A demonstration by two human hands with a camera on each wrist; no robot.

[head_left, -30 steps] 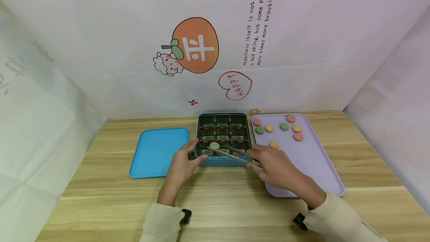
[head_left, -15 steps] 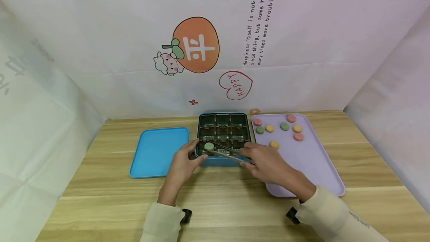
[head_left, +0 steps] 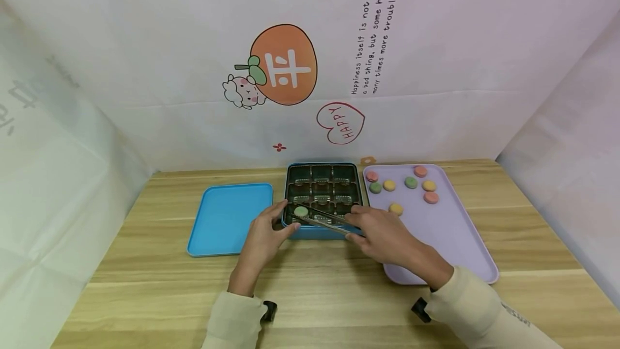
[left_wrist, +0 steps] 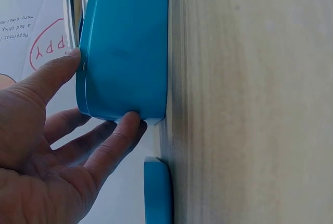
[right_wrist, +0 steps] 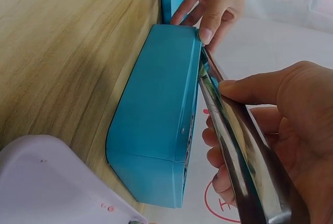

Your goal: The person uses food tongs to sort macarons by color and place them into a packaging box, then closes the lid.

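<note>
The table (head_left: 339,295) was pale wood grain, flat and matte, walled in by a printed cloth backdrop (head_left: 194,69). On it to the right lay a long lilac tray (head_left: 450,236) with rounded corners, holding seven small round sweets (head_left: 410,182) in pink, yellow and green, loose and apart from one another. A blue lid (head_left: 227,220) lay flat to the left, rim up. Between them stood the blue tin (head_left: 319,230), smooth-sided, with a dark glossy insert of square cells.

The left hand (head_left: 263,238) braced the tin's near left corner, thumb on the rim and fingers spread against the wall (likely to keep it from sliding). The right hand (head_left: 387,233) pinched a pair of steel tongs (head_left: 324,221), long and shiny, angled across the tin from the right. Their tips held a pale green sweet (head_left: 301,211) over the front left cell; whether it touched the cell floor could not be told.
</note>
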